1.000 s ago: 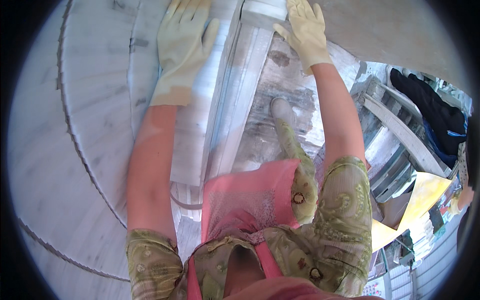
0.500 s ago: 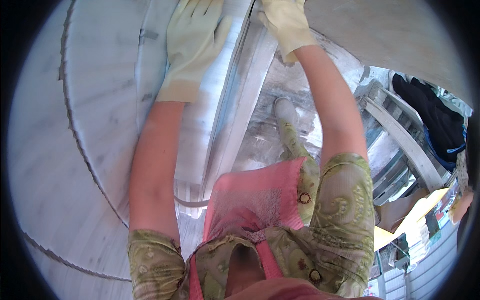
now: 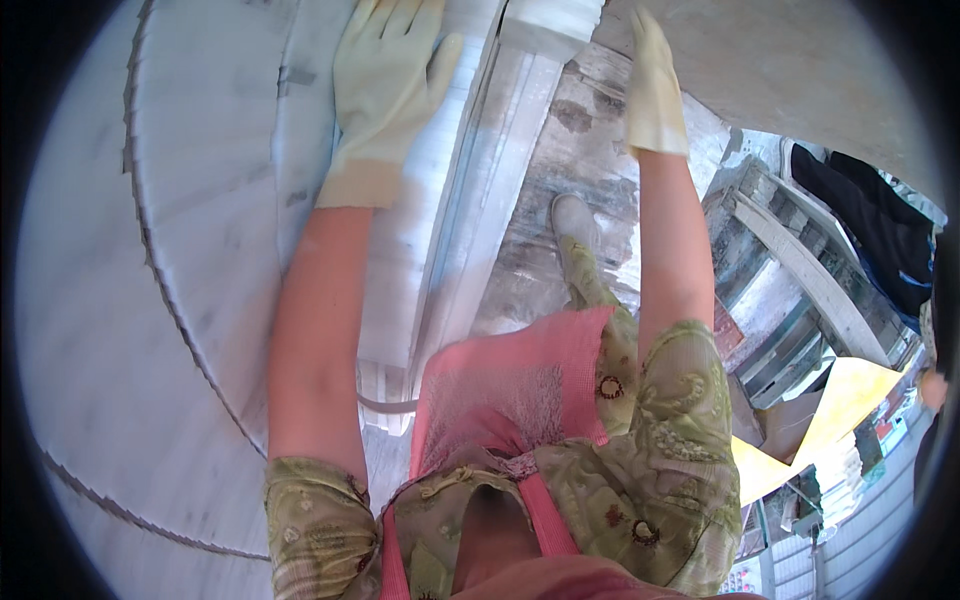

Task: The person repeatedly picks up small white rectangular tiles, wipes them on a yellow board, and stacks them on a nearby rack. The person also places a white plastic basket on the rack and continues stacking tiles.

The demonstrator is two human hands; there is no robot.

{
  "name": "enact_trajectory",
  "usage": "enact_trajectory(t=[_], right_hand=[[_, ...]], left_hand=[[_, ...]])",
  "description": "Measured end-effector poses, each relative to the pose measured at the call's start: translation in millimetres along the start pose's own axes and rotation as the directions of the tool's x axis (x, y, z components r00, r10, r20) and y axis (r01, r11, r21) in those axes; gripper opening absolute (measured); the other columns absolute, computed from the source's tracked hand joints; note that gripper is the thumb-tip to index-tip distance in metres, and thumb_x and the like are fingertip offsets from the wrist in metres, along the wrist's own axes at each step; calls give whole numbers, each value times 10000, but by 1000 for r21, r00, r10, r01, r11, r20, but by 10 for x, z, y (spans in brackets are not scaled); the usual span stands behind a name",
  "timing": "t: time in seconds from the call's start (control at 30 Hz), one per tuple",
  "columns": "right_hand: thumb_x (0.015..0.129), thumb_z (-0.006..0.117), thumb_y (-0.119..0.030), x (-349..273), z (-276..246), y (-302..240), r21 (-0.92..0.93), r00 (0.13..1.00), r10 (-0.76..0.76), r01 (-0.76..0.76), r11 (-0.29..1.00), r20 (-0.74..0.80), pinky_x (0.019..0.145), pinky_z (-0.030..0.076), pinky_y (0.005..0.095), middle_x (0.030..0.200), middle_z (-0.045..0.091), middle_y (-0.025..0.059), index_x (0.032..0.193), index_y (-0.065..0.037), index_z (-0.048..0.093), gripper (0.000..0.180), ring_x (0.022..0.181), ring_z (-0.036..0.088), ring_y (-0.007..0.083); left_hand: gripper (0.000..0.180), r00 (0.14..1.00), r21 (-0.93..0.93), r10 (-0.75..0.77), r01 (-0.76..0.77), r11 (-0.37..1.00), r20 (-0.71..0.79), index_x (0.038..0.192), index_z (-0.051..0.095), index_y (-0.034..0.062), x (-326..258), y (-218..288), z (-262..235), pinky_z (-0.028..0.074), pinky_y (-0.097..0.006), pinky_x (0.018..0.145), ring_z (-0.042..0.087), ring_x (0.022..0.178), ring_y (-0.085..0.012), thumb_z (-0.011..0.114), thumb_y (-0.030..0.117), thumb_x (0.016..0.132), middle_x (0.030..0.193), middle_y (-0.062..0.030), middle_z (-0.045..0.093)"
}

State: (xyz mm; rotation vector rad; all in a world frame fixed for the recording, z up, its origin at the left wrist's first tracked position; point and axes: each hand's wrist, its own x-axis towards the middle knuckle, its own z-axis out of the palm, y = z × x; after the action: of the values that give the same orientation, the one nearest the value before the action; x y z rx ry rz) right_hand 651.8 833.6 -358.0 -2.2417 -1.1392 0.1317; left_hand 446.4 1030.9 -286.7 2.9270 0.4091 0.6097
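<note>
In a cream rubber glove, my left hand point(image 3: 385, 100) lies flat with its fingers stretched forward on a stack of long, pale white sheets point(image 3: 210, 240). Its thumb stands apart, and the fingertips run out at the top of the view. My right hand point(image 3: 655, 95), gloved alike, is seen edge-on with straight fingers beside a large grey-brown board point(image 3: 790, 70). Whether it touches that board I cannot tell. Nothing shows in either hand. Between them runs the stack's long straight side edge point(image 3: 480, 190).
Below the stack is a worn, stained floor point(image 3: 560, 170) with my boot point(image 3: 573, 220) on it. To the right lie a curved wooden slat point(image 3: 810, 275), dark cloth point(image 3: 870, 220) and a yellow sheet point(image 3: 845, 410). Part of another person shows at the far right rim.
My right hand has moved right, off the stack's edge and over to the grey-brown board, and has turned edge-on. My left hand has hardly moved.
</note>
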Motion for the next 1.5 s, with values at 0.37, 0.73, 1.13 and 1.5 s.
enact_trajectory(t=[0.37, 0.73, 1.13, 1.5], right_hand=[[928, 581, -303, 409, 328, -65, 621, 800, 496, -586, 520, 339, 1069, 425, 433, 1324, 593, 240, 1330, -5, 556, 502, 1290, 534, 369], [866, 516, -94, 779, 696, -468, -124, 931, -218, 189, 974, -294, 830, 519, 500, 877, 678, 231, 904, -8, 640, 156, 882, 657, 408], [818, 508, -68, 812, 706, -482, -159, 991, -130, 132, 978, 21, 956, 465, 474, 1046, 650, 268, 1002, 60, 615, 248, 1058, 610, 381], [942, 626, -546, 594, 918, 322, 421, 834, 551, -490, 763, -29, 768, 521, 499, 856, 704, 305, 908, 46, 725, 601, 880, 694, 439]], left_hand=[[490, 1000, 29, -6, 6, 1000, 7, 1278, 617, -65, 6, 6, -25, 384, -530, 1159, 575, 1241, -405, 597, 281, 932, 1294, -250, 628], [487, 999, 32, 36, -37, 999, 10, 1278, 613, -72, -35, -35, 2, 380, -534, 1160, 574, 1241, -406, 594, 274, 935, 1297, -254, 625], [437, 1000, 27, -4, 4, 1000, -5, 1335, 614, 38, 14, -25, 65, 392, -470, 1139, 575, 1258, -319, 597, 263, 962, 1331, -141, 644], [401, 1000, 56, 31, -31, 998, -1, 1299, 636, 44, 8, -32, 51, 394, -472, 1140, 582, 1266, -316, 600, 264, 967, 1320, -144, 654]])
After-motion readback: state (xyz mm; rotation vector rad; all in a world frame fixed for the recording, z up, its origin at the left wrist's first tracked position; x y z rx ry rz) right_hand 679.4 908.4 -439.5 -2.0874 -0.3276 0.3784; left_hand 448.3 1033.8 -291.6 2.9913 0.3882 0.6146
